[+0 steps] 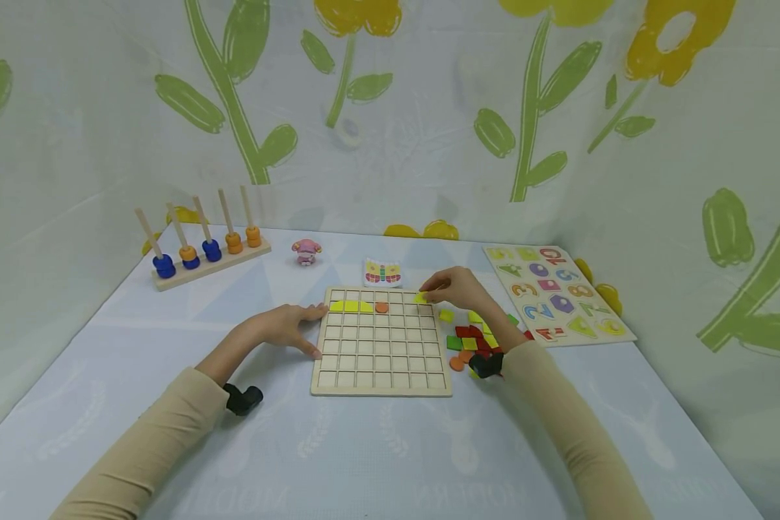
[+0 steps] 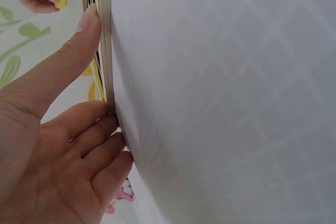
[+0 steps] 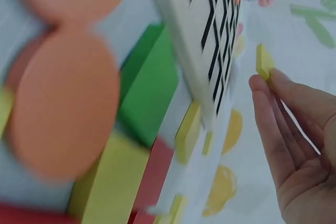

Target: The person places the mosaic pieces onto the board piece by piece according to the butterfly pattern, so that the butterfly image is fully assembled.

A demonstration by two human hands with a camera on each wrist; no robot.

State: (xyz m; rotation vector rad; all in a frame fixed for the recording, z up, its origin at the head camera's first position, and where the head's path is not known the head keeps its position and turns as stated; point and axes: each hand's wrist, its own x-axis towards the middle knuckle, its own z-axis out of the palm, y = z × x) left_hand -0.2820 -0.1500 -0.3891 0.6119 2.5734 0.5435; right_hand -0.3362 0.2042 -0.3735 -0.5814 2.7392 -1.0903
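A wooden grid board (image 1: 381, 390) lies flat on the table. Along one of its upper rows sit three yellow pieces (image 1: 351, 306) and an orange disc (image 1: 381, 308). My left hand (image 1: 286, 326) rests at the board's left edge, thumb and fingertips against the rim; the left wrist view shows the thumb (image 2: 63, 56) extended and the fingers loosely bent. Over the upper right corner, my right hand (image 1: 458, 287) pinches a yellow tile (image 3: 263, 61) between thumb and fingertips, raised off the board in the right wrist view. A butterfly pattern card (image 1: 382, 273) stands just behind the board.
Loose red, green, yellow and orange pieces (image 1: 453, 343) lie right of the board, under the right forearm. A number and shape puzzle (image 1: 562, 296) is at the back right. A peg stacker (image 1: 211, 267) stands at the back left, near a pink figurine (image 1: 307, 250).
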